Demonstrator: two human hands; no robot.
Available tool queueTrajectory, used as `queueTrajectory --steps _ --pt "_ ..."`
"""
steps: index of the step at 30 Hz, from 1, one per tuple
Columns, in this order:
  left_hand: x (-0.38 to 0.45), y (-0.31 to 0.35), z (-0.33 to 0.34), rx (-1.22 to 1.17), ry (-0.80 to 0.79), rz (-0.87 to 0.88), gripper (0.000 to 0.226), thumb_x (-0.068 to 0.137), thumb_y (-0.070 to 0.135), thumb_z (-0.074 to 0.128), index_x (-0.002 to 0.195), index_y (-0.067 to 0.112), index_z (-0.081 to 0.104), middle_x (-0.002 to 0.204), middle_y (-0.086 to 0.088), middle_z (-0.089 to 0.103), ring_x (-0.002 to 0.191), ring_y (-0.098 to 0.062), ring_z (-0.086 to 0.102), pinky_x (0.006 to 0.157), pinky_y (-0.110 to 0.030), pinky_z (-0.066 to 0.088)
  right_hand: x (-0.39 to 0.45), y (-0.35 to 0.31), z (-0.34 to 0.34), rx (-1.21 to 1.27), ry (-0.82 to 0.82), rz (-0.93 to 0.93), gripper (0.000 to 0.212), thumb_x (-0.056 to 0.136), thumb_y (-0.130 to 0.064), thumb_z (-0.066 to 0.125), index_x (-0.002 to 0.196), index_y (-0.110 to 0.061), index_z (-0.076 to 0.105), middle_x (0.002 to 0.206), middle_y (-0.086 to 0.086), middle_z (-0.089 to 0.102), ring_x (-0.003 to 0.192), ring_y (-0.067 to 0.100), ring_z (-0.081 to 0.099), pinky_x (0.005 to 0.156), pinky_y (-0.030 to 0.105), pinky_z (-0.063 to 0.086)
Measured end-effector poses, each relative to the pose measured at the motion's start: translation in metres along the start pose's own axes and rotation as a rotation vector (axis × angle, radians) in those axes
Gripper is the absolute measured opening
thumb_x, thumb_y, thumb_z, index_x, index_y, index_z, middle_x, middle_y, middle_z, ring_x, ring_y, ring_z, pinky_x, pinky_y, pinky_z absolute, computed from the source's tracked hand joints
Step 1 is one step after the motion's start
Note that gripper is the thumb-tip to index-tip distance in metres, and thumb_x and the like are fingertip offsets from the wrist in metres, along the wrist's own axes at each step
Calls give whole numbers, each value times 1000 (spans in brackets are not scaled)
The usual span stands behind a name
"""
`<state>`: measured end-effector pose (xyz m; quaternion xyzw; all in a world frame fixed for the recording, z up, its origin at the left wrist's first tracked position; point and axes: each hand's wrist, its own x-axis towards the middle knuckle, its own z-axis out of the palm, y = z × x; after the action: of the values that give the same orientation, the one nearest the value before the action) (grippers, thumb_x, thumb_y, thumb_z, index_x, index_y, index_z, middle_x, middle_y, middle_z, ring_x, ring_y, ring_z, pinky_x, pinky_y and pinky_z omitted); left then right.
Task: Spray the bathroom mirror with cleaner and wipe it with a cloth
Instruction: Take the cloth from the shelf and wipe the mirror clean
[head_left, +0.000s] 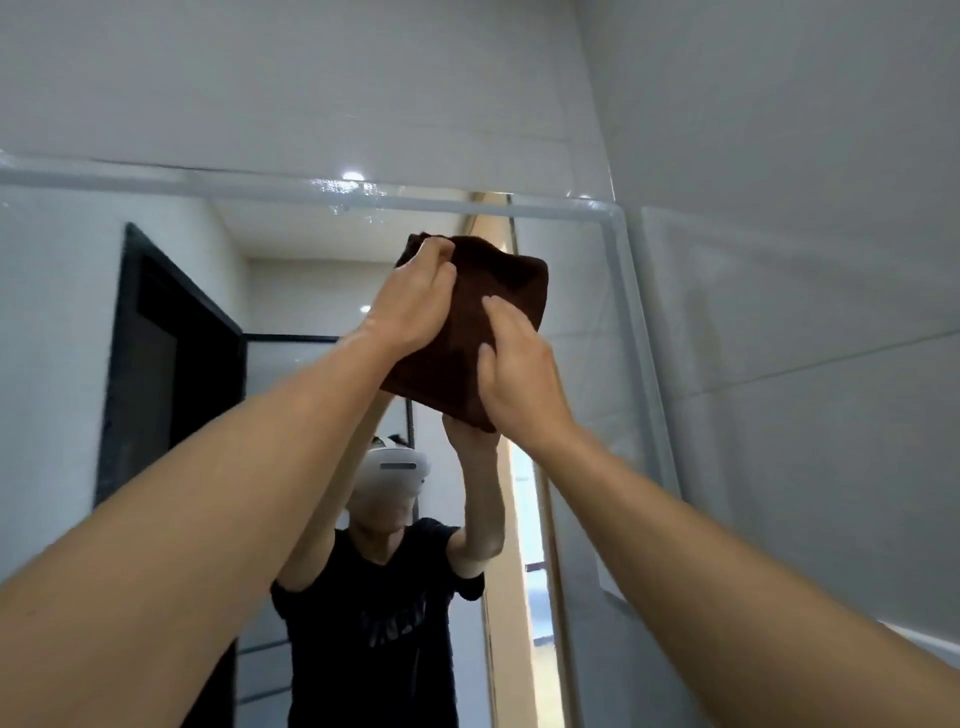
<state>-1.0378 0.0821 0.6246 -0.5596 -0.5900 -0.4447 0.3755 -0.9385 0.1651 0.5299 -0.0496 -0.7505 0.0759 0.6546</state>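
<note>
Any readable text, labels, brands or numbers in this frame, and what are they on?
No text here can be read.
Black T-shirt in the mirror reflection: a grey chest print, too blurred to read and mirrored.
White headset in the reflection: no legible marking.
Brown cloth: no label visible.

**No readable text**

The only lettering in view is a pale grey print across the chest of the black short-sleeved T-shirt (379, 618) reflected in the white-framed wall mirror (618, 291). It is blurred and reversed, so no word can be made out.
</note>
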Motion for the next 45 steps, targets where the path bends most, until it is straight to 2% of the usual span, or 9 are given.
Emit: queueTrajectory --steps 4,8,11,13,16,26,34,39,45 --pt "-1 2 -26 -294 -119 -156 41 97 27 38 127 15 62 134 -2 61 127 -15 52 114 -31 34 45 -18 40 -99 -13 54 64 105 -25 42 160 -10 14 169 8 11 156 24 7 127 43 7" --pt "-20 -1 -43 -508 -50 -205 34 100 21 40 118 8 65 120 -13 68 115 -15 62 95 -21 45 48 -8 71 -273 80 105 67 105 -46 31 161 -15 14 169 2 12 156 20 6 127 48 -1" --pt "-47 -8 -53 -100 157 69 28 99 22 41 97 11 67 91 -5 68 89 -16 64 71 -22 52 44 20 64 -388 129 22 67 102 -52 29 159 -17 24 168 3 19 155 21 14 127 48 5" --pt "-63 -14 -54 348 190 254 27 98 27 39 92 15 62 85 0 63 81 -21 58 69 -38 49 54 44 47 -427 140 7 65 101 -54 29 156 -20 32 167 5 20 155 24 16 126 48 6" --pt "-76 -22 -56 712 160 358 28 95 32 36 91 15 58 85 -2 58 77 -22 49 71 -37 40 73 82 20 -457 156 59 67 99 -57 24 153 -21 38 167 6 19 155 25 14 126 48 6" --pt "-115 -46 -83 913 153 469 15 87 30 53 87 15 55 82 -1 52 73 -21 44 71 -38 41 131 99 0 -511 215 200 65 105 -54 23 156 -16 32 168 8 14 156 26 6 126 52 5" --pt "-69 -25 -59 898 250 412 23 91 31 38 96 17 54 93 -5 57 87 -26 53 78 -40 39 130 7 55 -523 99 -157 76 95 -68 23 158 -27 26 169 3 13 156 24 9 126 49 4" --pt "-34 -7 -28 867 283 366 25 90 32 40 99 17 58 101 -6 60 96 -28 56 84 -41 41 144 57 19 -528 115 -256 81 90 -70 15 158 -27 28 168 3 19 155 23 16 126 46 8" --pt "-25 -27 -51 939 251 288 40 93 39 38 120 19 61 122 -6 61 116 -27 54 106 -45 37 158 138 -32 -530 220 -9 94 86 -72 7 152 -12 39 167 12 20 155 29 16 126 49 10"
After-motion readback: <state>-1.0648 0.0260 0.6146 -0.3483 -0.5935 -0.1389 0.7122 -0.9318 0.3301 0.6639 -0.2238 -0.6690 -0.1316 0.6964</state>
